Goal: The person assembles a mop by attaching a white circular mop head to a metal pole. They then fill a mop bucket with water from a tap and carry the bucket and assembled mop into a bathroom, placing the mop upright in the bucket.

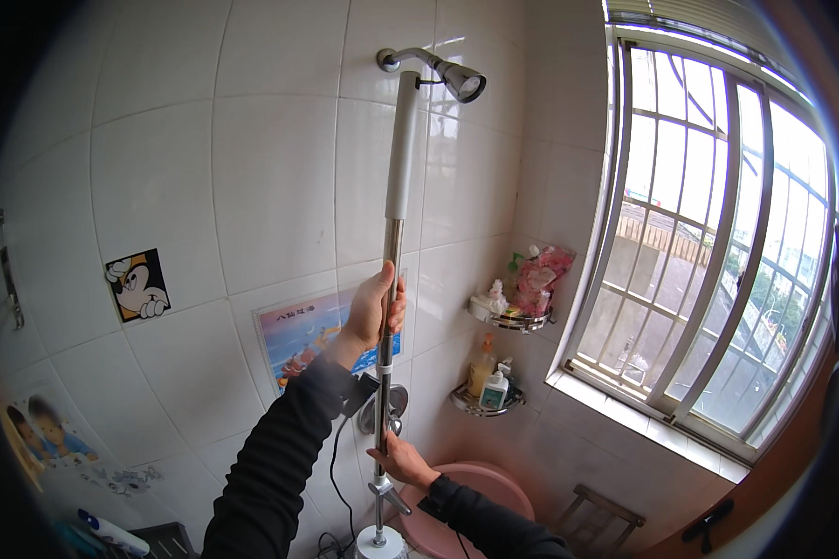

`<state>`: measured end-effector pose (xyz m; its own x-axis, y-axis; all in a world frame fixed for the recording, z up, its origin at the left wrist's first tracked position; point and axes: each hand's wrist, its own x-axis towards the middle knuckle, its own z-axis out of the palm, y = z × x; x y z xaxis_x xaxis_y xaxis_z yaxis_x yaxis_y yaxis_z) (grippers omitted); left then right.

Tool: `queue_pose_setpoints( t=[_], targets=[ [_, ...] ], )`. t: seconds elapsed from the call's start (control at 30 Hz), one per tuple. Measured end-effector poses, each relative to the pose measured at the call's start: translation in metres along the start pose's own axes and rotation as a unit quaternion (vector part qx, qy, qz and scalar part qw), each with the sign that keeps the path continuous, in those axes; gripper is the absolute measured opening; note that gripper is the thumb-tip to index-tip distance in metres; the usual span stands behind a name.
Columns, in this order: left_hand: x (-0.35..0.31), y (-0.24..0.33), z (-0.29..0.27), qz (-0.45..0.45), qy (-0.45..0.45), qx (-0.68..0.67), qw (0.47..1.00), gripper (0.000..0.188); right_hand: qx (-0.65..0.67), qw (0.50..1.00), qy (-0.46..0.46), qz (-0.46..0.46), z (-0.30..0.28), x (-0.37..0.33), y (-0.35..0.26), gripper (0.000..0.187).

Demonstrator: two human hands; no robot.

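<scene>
A long mop stands almost upright before me, with a grey sleeve at the top of its metal pole. My left hand is wrapped around the pole just below that sleeve. Lower down, my right hand holds the same pole, thumb and fingers against it. Beneath the right hand a metal lever sticks out from the pole. The pole ends in a white round mop head, cut off by the bottom of the picture. Close above the sleeve's top is a chrome shower head.
Corner shelves hold bottles and a pink bag. Behind the right forearm sits a pink basin, with a small stool to its right. A round shower valve is on the wall behind the pole. A barred window fills the right side.
</scene>
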<state>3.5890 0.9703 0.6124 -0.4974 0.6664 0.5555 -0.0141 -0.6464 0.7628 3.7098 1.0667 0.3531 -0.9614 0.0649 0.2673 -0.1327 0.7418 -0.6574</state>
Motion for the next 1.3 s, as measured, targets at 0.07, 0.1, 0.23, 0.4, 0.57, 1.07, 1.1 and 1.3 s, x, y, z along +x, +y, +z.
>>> queue_pose_setpoints(
  t=[0.07,0.1,0.23,0.4,0.57,1.07,1.1,1.3],
  targets=[
    [0.004,-0.001,0.001,-0.001,0.007,0.009,1.0,0.056,0.001,1.0,0.0,0.001,-0.001,0.003,0.001,0.037],
    [0.005,-0.002,0.002,-0.004,0.011,0.012,1.0,0.057,0.002,1.0,0.0,0.007,-0.002,0.004,0.002,0.036],
    [0.013,-0.003,0.004,-0.004,0.017,0.03,0.999,0.057,-0.008,1.0,0.012,-0.01,-0.006,0.009,0.003,0.034],
    [0.016,-0.008,0.005,0.0,0.012,0.053,0.999,0.058,-0.003,1.0,0.009,0.01,-0.007,0.017,0.008,0.033],
    [0.024,-0.014,-0.002,0.022,0.009,0.092,0.995,0.053,-0.008,0.999,0.026,0.02,-0.005,0.033,0.02,0.034],
    [0.056,-0.034,-0.008,0.048,0.036,0.174,0.983,0.048,-0.106,0.992,0.073,-0.016,-0.032,0.022,0.112,0.062],
    [0.058,-0.036,-0.009,0.063,0.037,0.17,0.983,0.047,-0.114,0.992,0.06,-0.011,-0.034,0.011,0.126,0.059],
    [0.054,-0.06,-0.018,0.137,0.107,0.242,0.955,0.025,-0.065,0.989,0.004,0.132,-0.039,-0.11,0.194,0.048]
  ],
)
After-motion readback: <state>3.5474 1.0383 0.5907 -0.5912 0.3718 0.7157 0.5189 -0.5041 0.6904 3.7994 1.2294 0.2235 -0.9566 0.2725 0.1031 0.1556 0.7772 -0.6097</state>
